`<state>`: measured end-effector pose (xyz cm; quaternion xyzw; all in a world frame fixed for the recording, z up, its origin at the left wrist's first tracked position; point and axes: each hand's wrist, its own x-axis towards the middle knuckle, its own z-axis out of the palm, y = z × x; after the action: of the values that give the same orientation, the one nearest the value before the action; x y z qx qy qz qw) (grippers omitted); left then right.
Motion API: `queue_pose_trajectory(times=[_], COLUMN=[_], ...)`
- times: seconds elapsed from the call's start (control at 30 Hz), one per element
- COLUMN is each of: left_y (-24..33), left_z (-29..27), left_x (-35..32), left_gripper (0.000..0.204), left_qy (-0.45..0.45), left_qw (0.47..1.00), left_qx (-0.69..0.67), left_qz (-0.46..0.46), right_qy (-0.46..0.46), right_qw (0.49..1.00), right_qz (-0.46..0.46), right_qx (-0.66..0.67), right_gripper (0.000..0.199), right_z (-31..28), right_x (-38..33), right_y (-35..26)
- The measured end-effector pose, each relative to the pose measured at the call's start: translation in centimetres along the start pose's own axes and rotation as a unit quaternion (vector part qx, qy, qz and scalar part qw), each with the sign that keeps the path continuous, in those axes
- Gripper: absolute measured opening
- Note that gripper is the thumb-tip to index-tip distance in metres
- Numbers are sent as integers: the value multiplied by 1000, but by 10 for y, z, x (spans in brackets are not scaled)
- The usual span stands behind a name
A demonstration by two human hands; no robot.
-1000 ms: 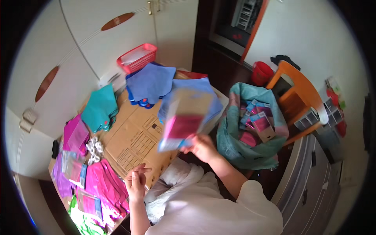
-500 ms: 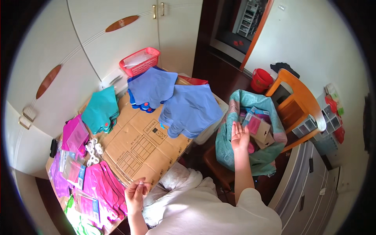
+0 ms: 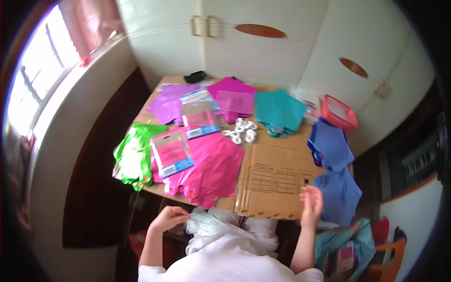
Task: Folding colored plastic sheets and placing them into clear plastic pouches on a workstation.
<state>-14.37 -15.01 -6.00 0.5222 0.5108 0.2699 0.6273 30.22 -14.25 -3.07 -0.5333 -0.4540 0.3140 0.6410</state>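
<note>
The left hand [image 3: 170, 217] pinches a wisp of white plastic wrap [image 3: 206, 224] at the desk's [image 3: 155, 101] near edge while the right hand [image 3: 311, 203] hovers with fingers released over the flattened cardboard [image 3: 275, 178]; best to draw the wrap clear gently without snagging the pink foil balloon [image 3: 213, 171]

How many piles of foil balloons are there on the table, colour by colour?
Pink piles: 1
Magenta piles: 1
Purple piles: 1
Green piles: 1
Teal piles: 1
Blue piles: 2
Total: 7 piles
</note>
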Motion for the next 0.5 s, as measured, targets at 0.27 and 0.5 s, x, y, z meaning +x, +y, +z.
queue_pose_trajectory(times=[0.27, 0.5], left_y=[-269, -351], left_z=[-50, -31], left_x=[-3, 7], left_gripper=[12, 22], left_qy=[467, 339], left_qw=[875, 783], left_qx=[-88, 438], left_qz=[-93, -283], right_qy=[-362, -258], right_qw=[850, 690], right_qz=[-291, -493], right_qx=[-248, -463], right_gripper=[40, 34], right_z=[192, 275], right_x=[89, 176], right_y=[8, 51])
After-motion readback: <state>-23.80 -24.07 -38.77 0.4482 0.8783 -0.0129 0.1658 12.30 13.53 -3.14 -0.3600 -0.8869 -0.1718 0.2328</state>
